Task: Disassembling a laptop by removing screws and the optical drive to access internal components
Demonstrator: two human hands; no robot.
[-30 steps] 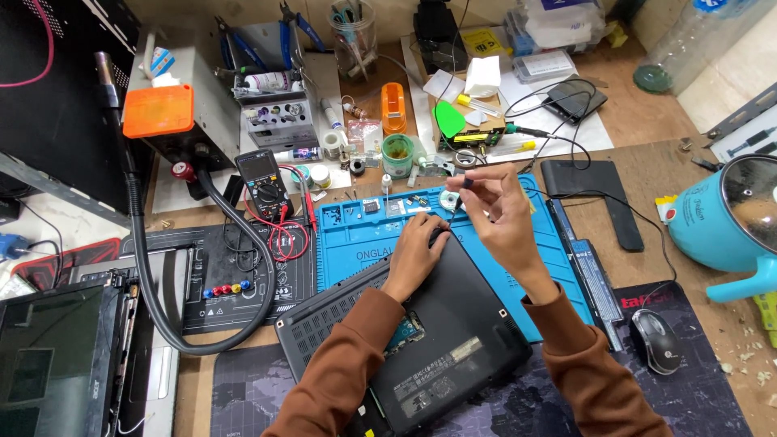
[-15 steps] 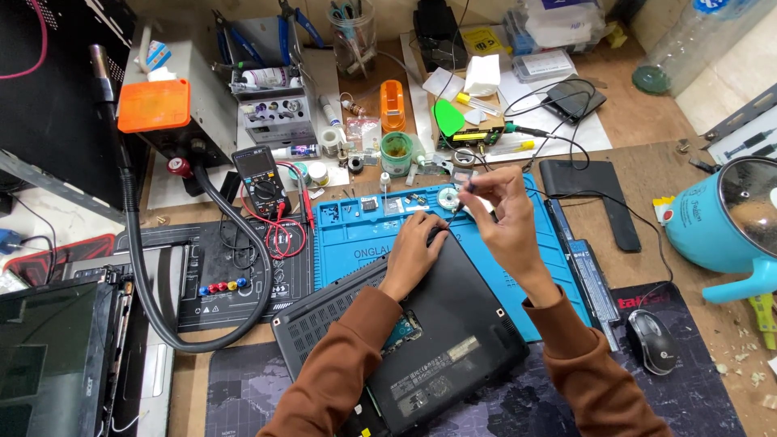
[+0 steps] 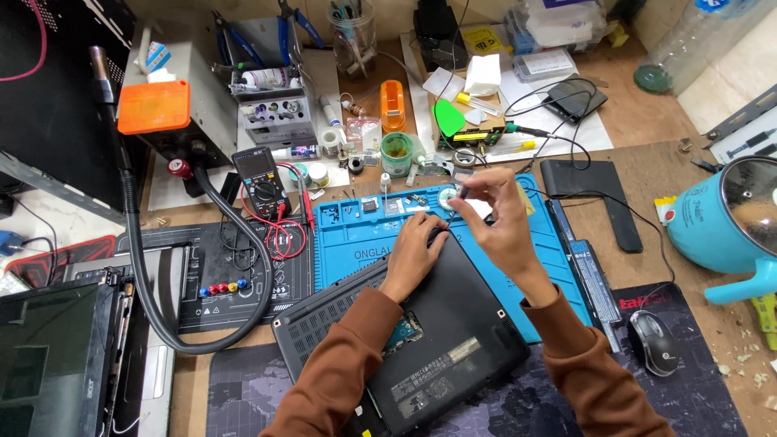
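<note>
A black laptop (image 3: 453,340) lies bottom-up, tilted, partly on a blue work mat (image 3: 356,243). My left hand (image 3: 414,252) rests on the laptop's far edge with its fingers curled over it. My right hand (image 3: 495,212) hovers just beyond that edge, thumb and fingertips pinched on a tiny part that is too small to make out. The pinch is right beside a small round white dish (image 3: 446,197) in the mat's far row of compartments. Both arms wear brown sleeves.
A multimeter (image 3: 260,180) with red leads stands left of the mat. A black hose (image 3: 142,267) loops over a dark mat. A mouse (image 3: 654,341), a turquoise pot (image 3: 724,226), a black battery strip (image 3: 581,263) and cables lie to the right. Tools and jars crowd the back.
My right hand has shifted slightly left and nearer, toward the round white dish. My left hand stays on the laptop's edge.
</note>
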